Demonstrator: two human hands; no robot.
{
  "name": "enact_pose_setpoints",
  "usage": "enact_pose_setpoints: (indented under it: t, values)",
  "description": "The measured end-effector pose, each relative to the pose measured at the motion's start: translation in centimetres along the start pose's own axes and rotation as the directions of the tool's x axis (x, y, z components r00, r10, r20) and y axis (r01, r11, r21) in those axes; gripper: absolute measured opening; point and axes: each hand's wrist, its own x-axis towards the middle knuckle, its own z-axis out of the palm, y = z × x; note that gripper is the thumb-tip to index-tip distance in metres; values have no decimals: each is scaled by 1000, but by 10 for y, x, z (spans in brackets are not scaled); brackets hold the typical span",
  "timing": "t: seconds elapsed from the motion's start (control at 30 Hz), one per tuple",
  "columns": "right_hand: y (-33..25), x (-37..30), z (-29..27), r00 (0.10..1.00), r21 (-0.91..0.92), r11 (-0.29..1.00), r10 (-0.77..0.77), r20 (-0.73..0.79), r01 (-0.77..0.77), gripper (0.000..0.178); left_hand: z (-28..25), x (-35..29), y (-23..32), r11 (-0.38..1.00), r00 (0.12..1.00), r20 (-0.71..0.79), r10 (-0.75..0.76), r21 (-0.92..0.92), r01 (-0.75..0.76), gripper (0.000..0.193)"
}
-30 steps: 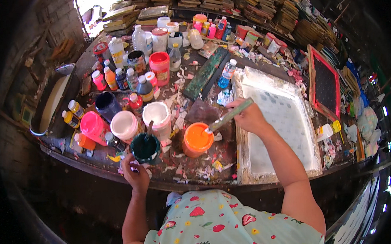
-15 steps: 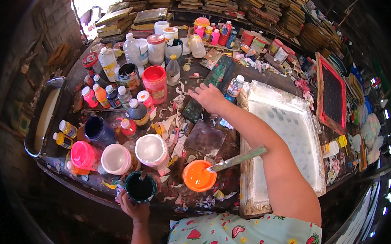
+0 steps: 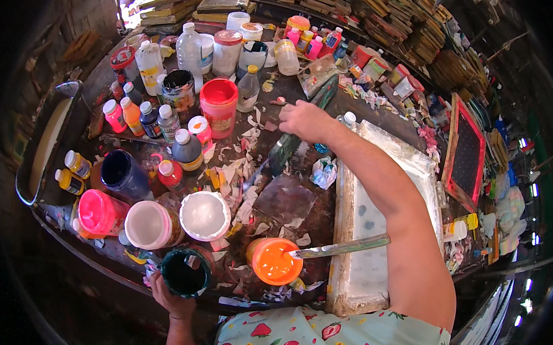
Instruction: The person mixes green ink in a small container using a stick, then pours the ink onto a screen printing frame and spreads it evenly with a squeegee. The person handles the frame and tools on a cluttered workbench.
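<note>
My right hand (image 3: 308,122) reaches across the table, its fingers closed on a long, paint-stained dark green squeegee (image 3: 327,95). The squeegee stands tilted on its edge, part of it hidden by the hand. At the near edge, my left hand (image 3: 163,294) grips the side of a tub of dark green paint (image 3: 186,272), which leans so its mouth shows. Right of that tub stands a tub of orange paint (image 3: 274,263) with a paint-smeared stick (image 3: 341,247) in it, beneath my right forearm. A dark flat sheet (image 3: 285,198) lies below the squeegee.
A white-coated framed screen (image 3: 359,221) lies under my right arm. Tubs of white (image 3: 205,216), pink (image 3: 100,212) and red paint (image 3: 219,93) and several bottles crowd the left. Paper scraps (image 3: 233,174) litter the middle. A red-edged screen (image 3: 464,152) leans at right.
My right hand has closed on the squeegee and tipped it up off its flat side. My left hand still holds the dark green tub, now tilted more. The view has shifted slightly.
</note>
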Motion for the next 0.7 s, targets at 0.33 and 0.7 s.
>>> enact_pose_setpoints:
  t: [0.33, 0.7]
  values:
    - [32, -22, -147, 917, 201, 928, 351, -190, -314, 47, 4, 1, -4, 995, 1000, -9, -12, -98, 11, 50]
    - [28, -22, -208, 745, 520, 730, 623, -240, -443, 49, 7, 0, 0, 990, 993, -109, -48, -135, 33, 58]
